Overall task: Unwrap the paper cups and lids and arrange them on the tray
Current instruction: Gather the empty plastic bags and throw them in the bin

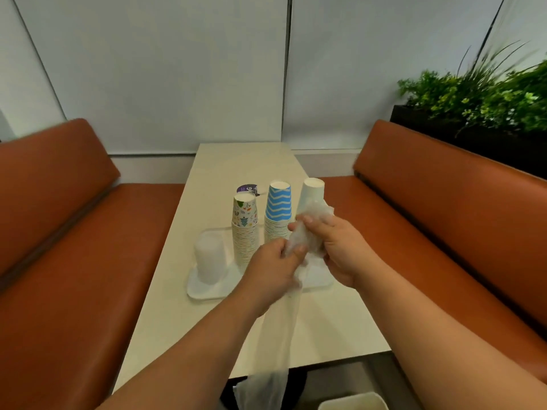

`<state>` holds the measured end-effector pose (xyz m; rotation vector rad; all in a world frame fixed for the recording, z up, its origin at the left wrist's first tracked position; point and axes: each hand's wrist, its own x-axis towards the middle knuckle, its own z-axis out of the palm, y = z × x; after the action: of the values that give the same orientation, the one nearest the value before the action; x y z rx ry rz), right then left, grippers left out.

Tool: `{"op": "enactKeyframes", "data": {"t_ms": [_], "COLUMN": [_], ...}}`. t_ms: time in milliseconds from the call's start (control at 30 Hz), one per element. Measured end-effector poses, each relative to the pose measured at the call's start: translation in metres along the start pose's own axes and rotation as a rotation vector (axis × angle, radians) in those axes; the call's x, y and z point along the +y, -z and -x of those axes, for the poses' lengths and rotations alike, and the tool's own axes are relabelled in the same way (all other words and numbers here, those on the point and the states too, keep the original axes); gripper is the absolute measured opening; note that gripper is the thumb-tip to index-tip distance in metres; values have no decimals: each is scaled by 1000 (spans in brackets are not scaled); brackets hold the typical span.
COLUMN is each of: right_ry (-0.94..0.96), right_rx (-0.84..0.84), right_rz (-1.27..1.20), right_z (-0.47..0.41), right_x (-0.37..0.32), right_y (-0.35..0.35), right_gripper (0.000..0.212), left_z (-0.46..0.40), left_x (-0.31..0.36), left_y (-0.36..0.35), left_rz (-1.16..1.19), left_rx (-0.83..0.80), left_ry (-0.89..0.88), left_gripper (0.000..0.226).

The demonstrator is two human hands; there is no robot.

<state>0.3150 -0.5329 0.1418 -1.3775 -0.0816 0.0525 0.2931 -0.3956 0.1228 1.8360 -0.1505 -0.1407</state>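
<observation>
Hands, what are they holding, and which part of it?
Both hands hold clear plastic wrap. The right hand grips its crumpled top, the left hand pinches just below, and the tail hangs down.

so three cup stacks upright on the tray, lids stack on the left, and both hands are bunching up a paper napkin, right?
Not a napkin: the head view shows the left hand and right hand bunching clear plastic wrap, its tail hanging off the table edge. The rest holds.

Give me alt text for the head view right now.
Both hands, left hand and right hand, scrunch a clear plastic wrapper above a white rectangular tray holding three upside-down paper cup stacks and a translucent lid stack.
</observation>
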Motion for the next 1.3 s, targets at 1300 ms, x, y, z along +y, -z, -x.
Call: {"op": "enactKeyframes", "data": {"t_ms": [1300], "right_ry": [-124], "right_rx": [-355], "right_rz": [44], "right_z": [59], "right_x": [-66], "right_y": [129], "right_gripper": [22], "left_z": [45], "left_x": [69], "left_y": [-156], "left_rz": [767], "left_rx": [14], "left_ry": [44], "left_gripper": [20]}}
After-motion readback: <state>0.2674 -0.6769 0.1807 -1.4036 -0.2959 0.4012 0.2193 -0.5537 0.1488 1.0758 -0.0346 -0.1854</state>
